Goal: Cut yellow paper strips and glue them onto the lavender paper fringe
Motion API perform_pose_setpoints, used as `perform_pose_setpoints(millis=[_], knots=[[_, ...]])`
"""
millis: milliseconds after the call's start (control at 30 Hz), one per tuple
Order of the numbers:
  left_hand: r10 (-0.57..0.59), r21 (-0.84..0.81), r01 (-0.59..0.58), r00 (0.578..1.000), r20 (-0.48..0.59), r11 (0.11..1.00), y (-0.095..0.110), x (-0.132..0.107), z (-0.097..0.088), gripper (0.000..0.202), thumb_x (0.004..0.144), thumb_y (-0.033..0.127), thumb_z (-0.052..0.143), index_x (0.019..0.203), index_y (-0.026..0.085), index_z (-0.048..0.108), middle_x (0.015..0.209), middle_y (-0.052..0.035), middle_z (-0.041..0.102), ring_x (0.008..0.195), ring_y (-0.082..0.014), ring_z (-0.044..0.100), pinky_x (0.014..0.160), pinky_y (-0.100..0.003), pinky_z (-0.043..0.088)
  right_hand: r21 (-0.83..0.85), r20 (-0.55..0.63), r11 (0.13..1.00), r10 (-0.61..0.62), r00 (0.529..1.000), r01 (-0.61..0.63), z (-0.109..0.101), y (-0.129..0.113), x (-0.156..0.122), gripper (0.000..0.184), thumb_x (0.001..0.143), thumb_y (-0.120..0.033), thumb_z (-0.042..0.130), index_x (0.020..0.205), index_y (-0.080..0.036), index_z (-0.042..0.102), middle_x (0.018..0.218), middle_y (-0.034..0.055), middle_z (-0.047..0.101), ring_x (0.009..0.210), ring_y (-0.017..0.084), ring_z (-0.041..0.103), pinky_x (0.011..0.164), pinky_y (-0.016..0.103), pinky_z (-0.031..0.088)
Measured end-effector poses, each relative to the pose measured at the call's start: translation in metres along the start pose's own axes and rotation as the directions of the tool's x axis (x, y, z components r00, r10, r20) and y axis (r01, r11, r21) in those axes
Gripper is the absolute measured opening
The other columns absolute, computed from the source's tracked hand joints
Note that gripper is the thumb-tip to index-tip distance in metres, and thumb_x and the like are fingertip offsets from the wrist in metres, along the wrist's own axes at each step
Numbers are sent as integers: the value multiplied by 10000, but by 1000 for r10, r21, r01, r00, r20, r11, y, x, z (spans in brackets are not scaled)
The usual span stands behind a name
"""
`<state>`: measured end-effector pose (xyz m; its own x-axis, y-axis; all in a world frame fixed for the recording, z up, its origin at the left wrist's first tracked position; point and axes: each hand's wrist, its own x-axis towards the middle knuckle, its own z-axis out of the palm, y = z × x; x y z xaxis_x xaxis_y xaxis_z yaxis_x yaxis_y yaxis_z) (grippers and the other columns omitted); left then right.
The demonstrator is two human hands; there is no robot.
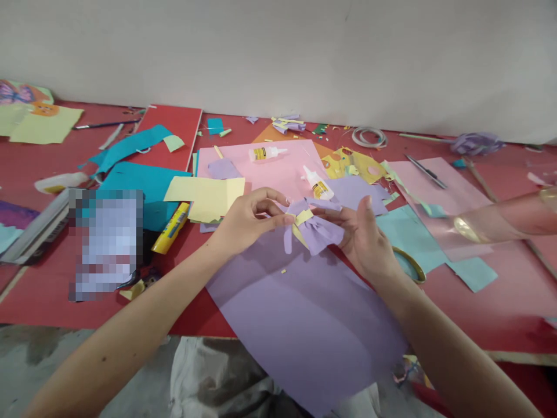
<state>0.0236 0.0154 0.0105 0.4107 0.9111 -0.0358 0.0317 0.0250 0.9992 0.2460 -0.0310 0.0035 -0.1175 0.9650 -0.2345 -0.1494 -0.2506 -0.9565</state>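
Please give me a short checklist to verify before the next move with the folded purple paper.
1. Left hand pinches the folded purple paper: ok.
2. Right hand touches it; firm grip: cannot tell.
3. Yellow strip sits around its middle: ok.
4. Strip end glued down: cannot tell.
5. Glue bottle is near, behind the hands: ok.
6. Large purple sheet lies underneath the hands: ok.
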Motion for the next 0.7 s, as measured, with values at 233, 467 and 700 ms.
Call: perform_pose_setpoints(millis=[233, 467, 700], knots=[[34, 11, -34, 999, 0, 999, -4, 2, 4, 377, 696, 420, 879, 811, 168, 624, 731, 9, 688, 653, -99, 615, 628, -222, 500, -87, -9, 994, -59, 998, 58, 10, 3, 0, 523, 793, -417, 834, 1246, -247, 636, 909, 22, 743, 729, 165, 705, 585, 276, 581], [0, -39, -1, 1000, -13, 999, -6, 1, 7, 391, 645, 290, 901, 940, 173, 674, 908, -34, 750, 838, -159, 718, 806, -288, 578, -30, -119, 998, -54, 991, 50, 10, 6, 1, 529, 749, -394, 870, 1208, -247, 652, 966, 28, 741, 811, 173, 705, 650, 286, 591], [-101, -147, 93, 993, -53, 985, -6, 2, 6, 365, 669, 244, 868, 975, 171, 684, 821, -14, 732, 787, -152, 708, 735, -275, 558, -473, -185, 837, -401, 897, 277, -2, 2, 6, 279, 899, -484, 707, 1081, -274, 679, 1125, 68, 716, 1025, 248, 695, 897, 429, 592]])
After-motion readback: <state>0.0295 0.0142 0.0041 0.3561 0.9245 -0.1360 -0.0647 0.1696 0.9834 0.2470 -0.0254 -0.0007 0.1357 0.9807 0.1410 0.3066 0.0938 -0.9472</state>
